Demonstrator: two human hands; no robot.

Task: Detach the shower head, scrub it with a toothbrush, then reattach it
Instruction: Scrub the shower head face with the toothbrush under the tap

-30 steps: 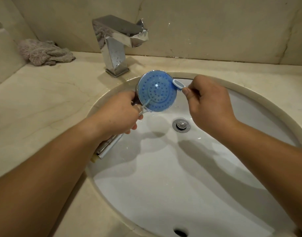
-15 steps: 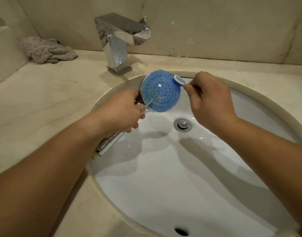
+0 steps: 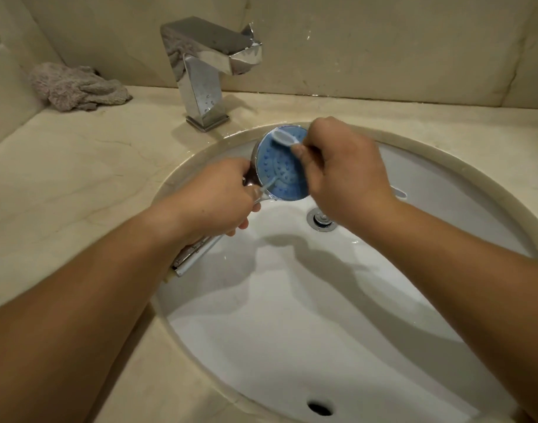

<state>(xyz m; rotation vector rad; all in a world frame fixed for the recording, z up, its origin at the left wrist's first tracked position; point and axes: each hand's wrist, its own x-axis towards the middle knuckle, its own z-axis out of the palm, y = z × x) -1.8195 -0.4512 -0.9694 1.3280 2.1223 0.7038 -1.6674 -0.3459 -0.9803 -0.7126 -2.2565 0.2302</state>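
Note:
The shower head (image 3: 277,170) has a round blue nozzle face and a chrome handle, and it is held over the white sink basin (image 3: 292,315). My left hand (image 3: 219,203) grips its neck, and the handle's end pokes out below my wrist. My right hand (image 3: 344,175) pinches a white toothbrush (image 3: 284,138), whose head lies on the upper part of the blue face. My right hand covers the right side of the face.
A chrome faucet (image 3: 206,74) stands behind the basin. A crumpled grey cloth (image 3: 75,87) lies at the back left of the beige marble counter (image 3: 78,178). The drain (image 3: 321,221) sits in the basin under my right hand.
My right hand has moved left over the shower head, carrying the toothbrush head from the face's right rim onto its upper part. My left hand keeps its grip.

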